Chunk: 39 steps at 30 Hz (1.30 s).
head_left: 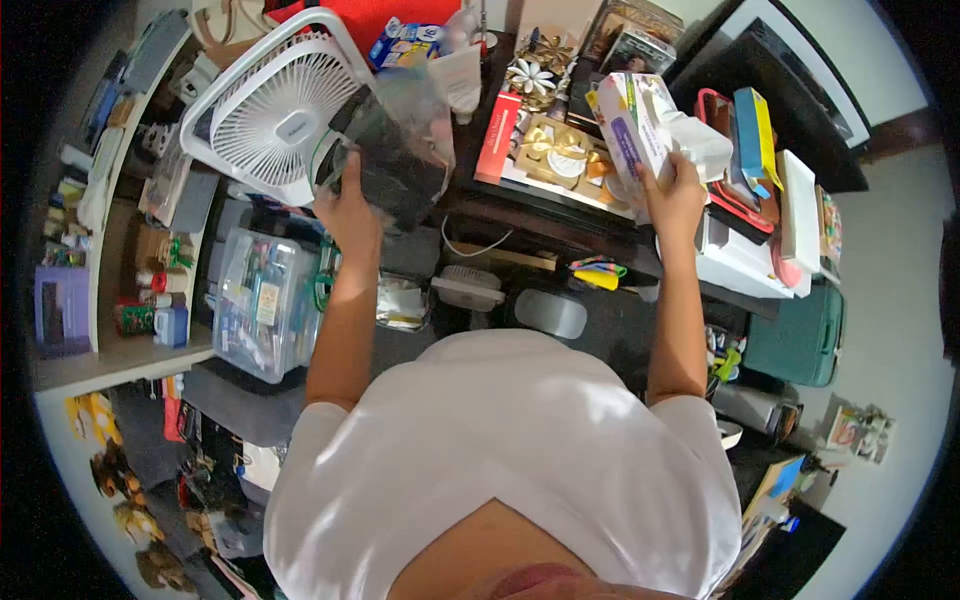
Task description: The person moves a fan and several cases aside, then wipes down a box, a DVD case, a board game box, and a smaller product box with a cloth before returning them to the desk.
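My left hand [350, 210] is closed on a clear plastic bag [410, 145] with something dark inside, held in front of a white fan [285, 125]. On the other side, my right hand [675, 195] grips a white and purple tissue box [632, 125], with white tissue [700, 145] sticking out of its opening. Just left of that box, a gold gift box with a ribbon [560, 155] and a red box [497, 137] lie on the dark table [530, 205].
Blue and yellow boxes [757, 140] and a red case [735, 215] are stacked at the right. A clear storage bin [265, 305] stands below the fan, beside a shelf [95, 270]. Small items, including a grey fan [468, 288], sit under the table.
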Tool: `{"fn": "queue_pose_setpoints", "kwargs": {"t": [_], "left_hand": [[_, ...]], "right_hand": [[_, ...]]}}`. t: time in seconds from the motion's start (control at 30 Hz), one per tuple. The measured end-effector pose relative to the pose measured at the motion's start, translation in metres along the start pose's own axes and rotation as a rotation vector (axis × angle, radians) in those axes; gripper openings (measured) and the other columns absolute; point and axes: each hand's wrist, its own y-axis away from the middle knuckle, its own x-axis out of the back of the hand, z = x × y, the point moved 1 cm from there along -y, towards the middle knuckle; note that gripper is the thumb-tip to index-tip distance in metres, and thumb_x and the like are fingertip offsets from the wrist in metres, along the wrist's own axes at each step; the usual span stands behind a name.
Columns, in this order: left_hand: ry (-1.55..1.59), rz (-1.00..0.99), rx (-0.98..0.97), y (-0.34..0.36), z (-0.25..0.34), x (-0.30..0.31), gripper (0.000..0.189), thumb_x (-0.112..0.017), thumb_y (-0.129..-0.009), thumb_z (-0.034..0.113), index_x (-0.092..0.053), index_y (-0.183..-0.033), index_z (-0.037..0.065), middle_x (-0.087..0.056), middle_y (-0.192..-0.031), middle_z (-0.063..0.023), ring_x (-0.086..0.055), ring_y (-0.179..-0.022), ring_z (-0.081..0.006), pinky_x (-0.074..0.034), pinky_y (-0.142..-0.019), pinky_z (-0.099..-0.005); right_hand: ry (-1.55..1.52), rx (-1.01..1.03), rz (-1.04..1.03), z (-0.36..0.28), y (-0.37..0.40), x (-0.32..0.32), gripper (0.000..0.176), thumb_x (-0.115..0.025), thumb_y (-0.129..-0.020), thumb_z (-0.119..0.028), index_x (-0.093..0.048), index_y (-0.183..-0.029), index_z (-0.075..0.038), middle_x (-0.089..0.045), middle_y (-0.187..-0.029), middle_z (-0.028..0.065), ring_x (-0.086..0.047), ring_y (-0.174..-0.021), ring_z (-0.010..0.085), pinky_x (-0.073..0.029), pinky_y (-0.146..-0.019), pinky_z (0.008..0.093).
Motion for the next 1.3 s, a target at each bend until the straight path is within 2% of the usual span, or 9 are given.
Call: {"fn": "queue_pose_setpoints", "kwargs": {"t": [0.37, 0.47, 0.67, 0.77, 0.9, 1.03, 1.1, 1.2, 1.3], "left_hand": [[-0.358, -0.079, -0.115, -0.024, -0.059, -0.043, 0.048, -0.066, -0.077, 0.028, -0.052, -0.100, -0.012, -0.058, -0.097, -0.0158, -0.053, -0.083, -0.0214, -0.041, -0.075, -0.0311], [-0.402, -0.059, -0.006, -0.029, -0.070, -0.033, 0.055, -0.067, -0.075, 0.034, -0.051, -0.100, -0.012, -0.057, -0.096, -0.0174, -0.052, -0.082, -0.0233, -0.041, -0.077, -0.0327], [-0.292, -0.133, 0.024, 0.002, -0.038, -0.031, 0.042, -0.064, -0.079, 0.019, -0.047, -0.110, -0.005, -0.054, -0.104, -0.0129, -0.050, -0.091, -0.0191, -0.039, -0.082, -0.0285], [-0.256, -0.219, 0.099, -0.004, -0.081, 0.000, 0.052, -0.064, -0.079, 0.018, -0.039, -0.119, -0.005, -0.049, -0.111, -0.0140, -0.048, -0.097, -0.0212, -0.037, -0.085, -0.0300], [-0.350, -0.294, 0.022, 0.011, -0.074, -0.014, 0.059, -0.065, -0.078, 0.017, -0.033, -0.123, -0.005, -0.047, -0.114, -0.0153, -0.047, -0.099, -0.0223, -0.037, -0.086, -0.0302], [-0.307, -0.305, 0.080, 0.010, -0.077, -0.019, 0.061, -0.066, -0.077, 0.015, -0.031, -0.124, -0.004, -0.045, -0.117, -0.0159, -0.046, -0.101, -0.0228, -0.036, -0.088, -0.0306], [-0.258, -0.322, 0.104, 0.008, -0.076, -0.020, 0.062, -0.066, -0.077, 0.015, -0.031, -0.124, -0.004, -0.044, -0.119, -0.0162, -0.045, -0.103, -0.0231, -0.035, -0.089, -0.0311], [-0.280, -0.314, 0.078, 0.010, -0.075, -0.019, 0.065, -0.066, -0.077, 0.014, -0.029, -0.126, -0.003, -0.040, -0.123, -0.0164, -0.042, -0.107, -0.0237, -0.034, -0.091, -0.0318], [-0.285, -0.299, 0.104, 0.009, -0.089, -0.005, 0.073, -0.067, -0.075, 0.012, -0.021, -0.131, -0.001, -0.034, -0.128, -0.0162, -0.038, -0.113, -0.0239, -0.031, -0.094, -0.0321]], "right_hand": [[0.048, 0.061, -0.091, -0.003, 0.090, 0.053, 0.036, -0.072, -0.064, -0.021, -0.053, -0.086, -0.001, -0.053, -0.079, 0.0119, -0.051, -0.074, 0.0295, -0.032, -0.066, 0.0358], [-0.025, 0.129, -0.073, 0.002, 0.104, 0.054, 0.037, -0.073, -0.062, -0.022, -0.053, -0.086, -0.001, -0.053, -0.080, 0.0125, -0.050, -0.074, 0.0296, -0.032, -0.066, 0.0359], [0.005, 0.123, -0.077, 0.012, 0.121, 0.062, 0.038, -0.074, -0.062, -0.023, -0.055, -0.086, -0.001, -0.053, -0.084, 0.0126, -0.050, -0.074, 0.0288, -0.032, -0.067, 0.0358], [0.019, 0.103, -0.063, 0.019, 0.117, 0.073, 0.040, -0.073, -0.062, -0.023, -0.055, -0.091, -0.001, -0.054, -0.085, 0.0118, -0.050, -0.074, 0.0284, -0.032, -0.067, 0.0362], [0.038, 0.034, 0.091, 0.028, 0.090, 0.108, 0.048, -0.076, -0.061, -0.021, -0.054, -0.099, -0.002, -0.057, -0.090, 0.0118, -0.051, -0.082, 0.0277, -0.035, -0.073, 0.0362], [0.222, -0.041, 0.371, 0.052, 0.031, 0.153, 0.043, -0.076, -0.065, -0.025, -0.059, -0.090, 0.005, -0.058, -0.077, 0.0139, -0.056, -0.069, 0.0234, -0.044, -0.063, 0.0307], [0.337, 0.025, 0.519, 0.072, -0.006, 0.170, 0.041, -0.072, -0.066, -0.031, -0.058, -0.086, 0.002, -0.057, -0.078, 0.0156, -0.057, -0.071, 0.0315, -0.044, -0.063, 0.0383], [0.697, -0.154, 0.521, 0.115, -0.048, 0.176, 0.048, -0.062, -0.069, -0.045, -0.058, -0.097, -0.007, -0.059, -0.092, 0.0110, -0.056, -0.086, 0.0283, -0.037, -0.080, 0.0451], [0.783, -0.286, 0.336, 0.164, -0.077, 0.161, 0.049, -0.059, -0.072, -0.049, -0.058, -0.102, -0.010, -0.059, -0.099, 0.0108, -0.055, -0.093, 0.0291, -0.036, -0.083, 0.0476]]}}
